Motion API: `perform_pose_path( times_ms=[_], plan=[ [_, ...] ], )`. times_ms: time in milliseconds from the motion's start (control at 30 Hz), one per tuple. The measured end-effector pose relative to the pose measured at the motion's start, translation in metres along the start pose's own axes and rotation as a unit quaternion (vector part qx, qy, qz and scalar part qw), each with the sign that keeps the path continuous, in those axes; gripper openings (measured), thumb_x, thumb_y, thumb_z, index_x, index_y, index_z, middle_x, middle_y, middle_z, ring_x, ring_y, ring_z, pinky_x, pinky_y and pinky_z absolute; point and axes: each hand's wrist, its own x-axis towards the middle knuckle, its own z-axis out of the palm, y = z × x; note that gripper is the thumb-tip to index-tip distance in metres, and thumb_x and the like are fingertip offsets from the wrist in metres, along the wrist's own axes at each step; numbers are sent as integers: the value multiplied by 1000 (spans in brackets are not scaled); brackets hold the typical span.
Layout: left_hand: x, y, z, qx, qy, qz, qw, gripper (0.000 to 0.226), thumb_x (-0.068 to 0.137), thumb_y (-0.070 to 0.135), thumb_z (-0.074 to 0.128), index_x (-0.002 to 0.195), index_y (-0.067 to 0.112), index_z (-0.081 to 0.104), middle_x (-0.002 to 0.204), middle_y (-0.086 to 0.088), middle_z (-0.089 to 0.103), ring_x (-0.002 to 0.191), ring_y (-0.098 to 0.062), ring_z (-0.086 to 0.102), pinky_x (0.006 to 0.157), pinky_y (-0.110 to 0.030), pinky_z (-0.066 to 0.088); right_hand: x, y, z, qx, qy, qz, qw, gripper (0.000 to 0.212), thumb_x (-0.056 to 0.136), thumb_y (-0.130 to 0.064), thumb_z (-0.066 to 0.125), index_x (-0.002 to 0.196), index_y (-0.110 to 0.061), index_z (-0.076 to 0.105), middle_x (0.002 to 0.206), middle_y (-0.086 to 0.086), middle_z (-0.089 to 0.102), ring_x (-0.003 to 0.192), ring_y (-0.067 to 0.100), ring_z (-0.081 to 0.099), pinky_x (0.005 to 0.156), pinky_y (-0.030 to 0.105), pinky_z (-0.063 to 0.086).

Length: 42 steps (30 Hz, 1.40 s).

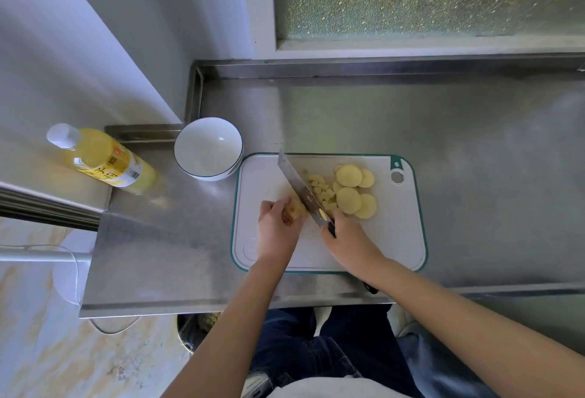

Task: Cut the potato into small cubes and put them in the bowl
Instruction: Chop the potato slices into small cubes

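One white bowl (208,148) with a dark rim sits left of center, beside one white cutting board (402,239) edged in green on the steel surface (474,150), while one yellow bottle (101,158) with a white cap lies at the left of the frame. On the board, five round potato slices (349,200) are in view at right of center, overlapping, next to one loose pile of small cubes (323,192) too jumbled to count. One knife (300,190) and two hands, the left hand (275,230) and the right hand (349,238), complete the tally, with one further potato piece (296,209) under the left.
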Motion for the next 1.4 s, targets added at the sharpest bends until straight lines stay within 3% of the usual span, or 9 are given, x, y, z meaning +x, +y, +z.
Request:
perform_pose_path(
  times_ms=[133, 233, 367, 533, 667, 967, 1133, 1300, 1400],
  plan=[
    [2, -2, -1, -5, 30, 3, 1000, 31, 82, 10, 68, 113, 7, 65, 96, -4, 51, 71, -8, 51, 68, -2, 42, 0, 0, -3, -1, -2, -5, 1000, 11, 96, -22, 42, 91, -12, 43, 68, -2, 44, 71, 22, 50, 55, 26, 35],
    [6, -3, -3, -25, 44, -36, 998, 23, 81, 11, 69, 104, 9, 69, 95, -2, 58, 78, -12, 57, 77, -19, 50, 1, -1, -4, -17, -4, -14, 1000, 11, 96, -21, 41, 89, -13, 41, 66, -4, 42, 71, 22, 49, 61, 30, 37],
    [8, -4, -1, -34, 46, -56, 997, 21, 79, 12, 71, 100, 12, 70, 97, -2, 60, 77, -10, 58, 67, -6, 41, -1, -2, -1, -40, -5, -25, 999, 12, 97, -21, 40, 88, -13, 38, 64, -3, 41, 64, 20, 47, 50, 25, 32],
    [6, -3, -1, -29, 49, -61, 997, 23, 81, 17, 70, 104, 13, 68, 98, -2, 60, 78, -10, 57, 71, -13, 41, 1, -4, -7, -30, -5, -10, 999, 14, 96, -21, 41, 87, -12, 40, 66, -1, 44, 71, 23, 49, 63, 30, 36],
    [5, -2, 1, -29, 49, -74, 996, 27, 81, 16, 70, 107, 10, 66, 99, -5, 60, 72, -1, 51, 60, -4, 38, 2, -5, -13, -11, 9, -9, 1000, 16, 96, -22, 43, 85, -11, 43, 64, -2, 44, 59, 15, 44, 52, 28, 31],
    [9, 2, -2, -23, 48, -114, 992, 26, 79, 14, 72, 104, 8, 69, 98, -6, 66, 74, -9, 55, 71, -17, 40, -5, -14, -16, -48, -11, -15, 999, 37, 96, -19, 42, 64, -24, 26, 58, -2, 37, 50, 8, 35, 45, 19, 23],
    [9, 4, -4, -36, 52, -131, 989, 27, 77, 15, 74, 104, 9, 70, 99, -4, 69, 76, -8, 56, 72, -17, 41, -5, -23, -18, -74, -31, -5, 997, 33, 97, -18, 39, 66, -21, 29, 59, -1, 36, 51, 9, 35, 45, 22, 24],
    [11, 5, -4, -27, 52, -135, 989, 24, 76, 16, 75, 99, 11, 73, 97, -5, 70, 78, -10, 57, 75, -21, 44, -1, -32, -18, -99, -45, 1, 994, 13, 98, -18, 38, 88, -10, 37, 61, -2, 37, 54, 9, 36, 46, 21, 25],
    [11, 5, -5, -28, 56, -133, 989, 21, 76, 15, 75, 96, 11, 74, 93, -4, 70, 77, -11, 57, 72, -21, 42, 1, -34, -16, -114, -46, 7, 992, 12, 97, -18, 38, 89, -10, 36, 62, -2, 37, 63, 20, 45, 47, 24, 28]
  ],
)
